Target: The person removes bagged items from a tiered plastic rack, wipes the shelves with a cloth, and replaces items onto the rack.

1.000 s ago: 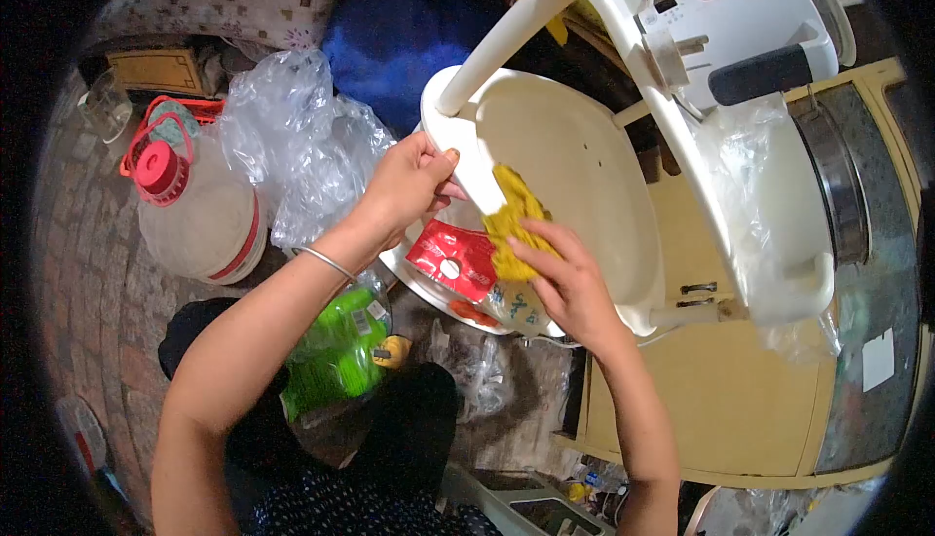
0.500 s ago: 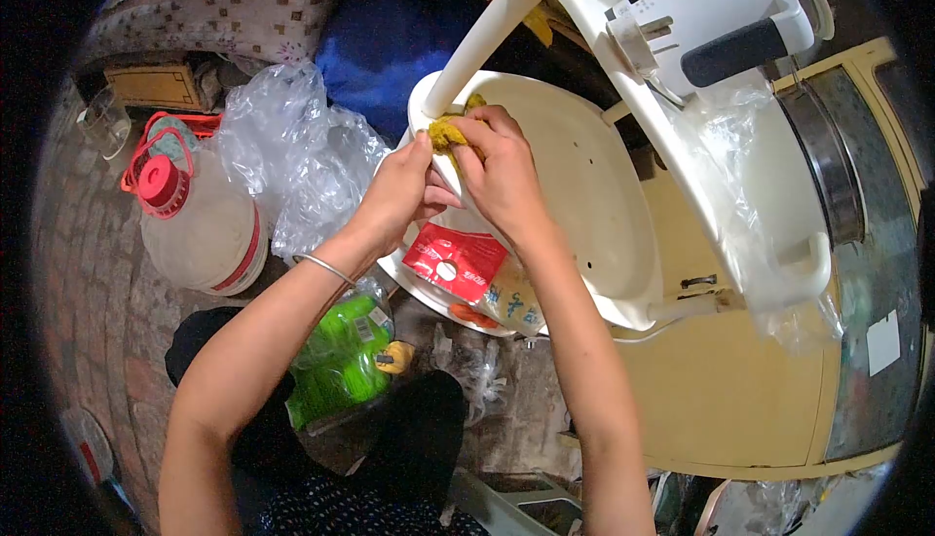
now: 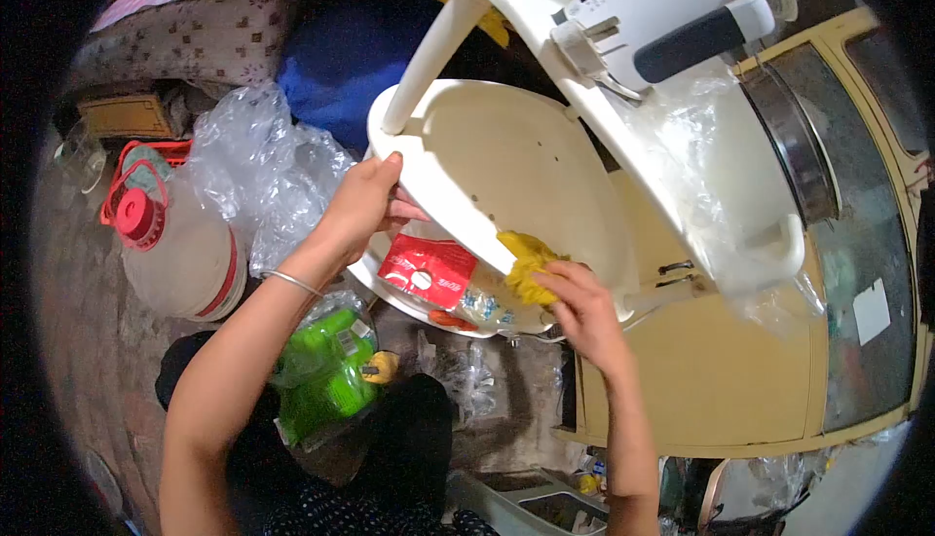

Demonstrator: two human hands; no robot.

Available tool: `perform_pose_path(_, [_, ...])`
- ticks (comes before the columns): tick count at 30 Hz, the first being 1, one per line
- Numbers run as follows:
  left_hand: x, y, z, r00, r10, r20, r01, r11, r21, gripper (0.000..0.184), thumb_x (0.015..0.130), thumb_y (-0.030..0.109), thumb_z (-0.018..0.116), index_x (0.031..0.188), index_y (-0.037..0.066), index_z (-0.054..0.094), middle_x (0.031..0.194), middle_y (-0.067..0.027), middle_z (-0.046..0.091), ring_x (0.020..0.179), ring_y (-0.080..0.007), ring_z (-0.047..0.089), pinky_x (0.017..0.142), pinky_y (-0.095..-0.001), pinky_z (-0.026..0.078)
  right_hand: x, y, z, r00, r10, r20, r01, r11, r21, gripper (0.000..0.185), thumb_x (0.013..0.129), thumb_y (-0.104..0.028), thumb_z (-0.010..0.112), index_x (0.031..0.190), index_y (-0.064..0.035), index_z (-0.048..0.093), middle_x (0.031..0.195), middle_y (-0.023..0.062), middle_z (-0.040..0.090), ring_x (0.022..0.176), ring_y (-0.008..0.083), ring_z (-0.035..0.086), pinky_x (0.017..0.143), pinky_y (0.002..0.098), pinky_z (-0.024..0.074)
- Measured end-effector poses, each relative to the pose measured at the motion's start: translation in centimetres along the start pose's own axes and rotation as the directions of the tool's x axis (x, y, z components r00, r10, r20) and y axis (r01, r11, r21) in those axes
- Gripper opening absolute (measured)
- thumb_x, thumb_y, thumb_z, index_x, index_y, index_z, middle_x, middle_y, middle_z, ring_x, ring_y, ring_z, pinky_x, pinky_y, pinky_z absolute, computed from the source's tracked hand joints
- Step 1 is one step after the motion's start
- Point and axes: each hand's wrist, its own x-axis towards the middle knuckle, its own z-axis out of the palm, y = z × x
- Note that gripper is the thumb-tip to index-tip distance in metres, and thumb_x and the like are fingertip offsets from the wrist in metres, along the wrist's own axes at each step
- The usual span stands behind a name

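A white plastic shelf rack stands tilted in view, its oval middle shelf [image 3: 450, 197] nearest me. My left hand [image 3: 362, 207] is closed around that shelf's left rim, thumb on top and fingers underneath. In my right hand [image 3: 584, 310] is a crumpled yellow cloth [image 3: 526, 263], pressed on the rim at the front right. A few small dark holes show in the shelf's surface. Below the rim, a red packet [image 3: 427, 270] with a round white spot lies on the lower shelf [image 3: 368, 278]. A white post [image 3: 436, 54] joins the middle shelf to the upper one [image 3: 609, 122].
On the upper shelf sits a white appliance [image 3: 672, 15] with a black handle, beside clear plastic [image 3: 696, 137]. To the left are a red-capped jug [image 3: 180, 249] and a clear plastic bag [image 3: 263, 161]. A green package [image 3: 336, 370] lies near my knees; a cream cabinet [image 3: 711, 370] stands right.
My right hand has slid the yellow cloth along the rim, from beside the post at the far left to the front right. My left hand still grips the rim. The view has shifted slightly.
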Motion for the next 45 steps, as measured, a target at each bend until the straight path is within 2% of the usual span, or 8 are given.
perform_pose_path(6, [-0.2,0.0,0.3,1.0,0.011,-0.013,-0.012,1.0,-0.006,0.035,0.093,0.033,0.031,0.1,0.004,0.048,0.083,-0.0079,0.06,0.069,-0.0136,0.062,0.06,-0.0261,0.05,4.9,1.6,-1.4,0.747,0.637,-0.187,-0.62,0.77,0.146,0.022,0.077,-0.013,0.055,0.097,-0.0014,0.059,0.095,0.017,0.058,0.086,0.0287,0.056,0.075,0.0328,0.0446])
perform_pose_path(10, [0.1,-0.2,0.2,1.0,0.009,-0.016,-0.009,1.0,-0.02,0.034,0.093,0.033,0.031,0.099,0.004,0.048,0.082,-0.0075,0.06,0.066,-0.013,0.061,0.059,-0.0246,0.049,10.7,-0.7,4.8,1.0,0.015,-0.016,-0.012,0.985,0.172,0.038,0.08,-0.018,0.045,0.116,-0.0035,0.048,0.118,0.0197,0.046,0.111,0.0339,0.043,0.096,0.0377,0.0318])
perform_pose_path(16, [0.0,-0.3,0.4,0.999,0.029,-0.026,-0.029,0.999,-0.014,0.034,0.092,0.035,0.034,0.098,0.004,0.048,0.08,-0.0077,0.06,0.065,-0.0136,0.061,0.058,-0.0242,0.049,18.5,2.6,7.4,0.969,-0.232,-0.087,0.235,0.972,0.026,0.03,0.08,-0.016,0.046,0.105,-0.007,0.057,0.117,0.0166,0.048,0.109,0.0344,0.043,0.097,0.0411,0.0297])
perform_pose_path(22, [0.3,-0.4,0.4,0.998,0.05,-0.029,-0.05,0.999,-0.012,0.034,0.092,0.034,0.035,0.099,0.003,0.047,0.081,-0.0078,0.06,0.065,-0.0143,0.061,0.06,-0.0259,0.051,17.8,12.1,5.1,0.938,0.303,-0.168,-0.339,0.902,-0.266,0.037,0.08,-0.021,0.043,0.114,-0.0089,0.051,0.117,0.0156,0.05,0.106,0.0327,0.048,0.091,0.0368,0.0367])
perform_pose_path(29, [0.2,-0.6,0.3,0.998,0.051,-0.027,-0.052,0.998,-0.022,0.033,0.092,0.034,0.036,0.099,0.004,0.047,0.083,-0.0072,0.059,0.066,-0.0141,0.061,0.06,-0.0265,0.051,5.2,10.5,0.3,0.864,0.466,-0.191,-0.477,0.637,-0.606,0.04,0.083,-0.027,0.041,0.11,0.0003,0.05,0.106,0.0199,0.054,0.096,0.034,0.053,0.083,0.0397,0.0419])
perform_pose_path(33, [0.0,-0.5,0.5,0.998,0.034,-0.052,-0.034,0.999,0.008,0.032,0.092,0.034,0.036,0.098,0.005,0.047,0.081,-0.0054,0.059,0.065,-0.0131,0.061,0.061,-0.0268,0.05,6.3,1.1,-1.2,0.617,0.772,0.154,-0.601,0.588,-0.541,0.028,0.086,-0.02,0.038,0.095,-0.0002,0.056,0.092,0.0209,0.058,0.082,0.029,0.059,0.076,0.04,0.0488])
perform_pose_path(41, [0.0,-0.3,0.5,0.995,0.046,-0.084,-0.043,0.998,0.033,0.031,0.091,0.036,0.038,0.094,0.007,0.048,0.079,-0.0047,0.056,0.066,-0.0127,0.061,0.062,-0.027,0.049,13.5,-2.7,6.1,0.999,0.052,-0.004,-0.05,0.98,0.19,0.03,0.073,-0.009,0.046,0.1,-0.0048,0.059,0.1,0.018,0.054,0.093,0.0335,0.051,0.084,0.0371,0.0409])
perform_pose_path(45, [0.1,-0.4,0.3,0.996,0.039,-0.081,-0.037,0.999,0.026,0.032,0.09,0.037,0.039,0.095,0.006,0.048,0.082,-0.0054,0.057,0.069,-0.0134,0.061,0.065,-0.0279,0.048,10.6,0.9,5.9,0.988,-0.09,-0.123,0.087,0.996,-0.03,0.03,0.074,-0.009,0.046,0.101,-0.0043,0.058,0.107,0.0167,0.053,0.096,0.0331,0.05,0.087,0.037,0.0393])
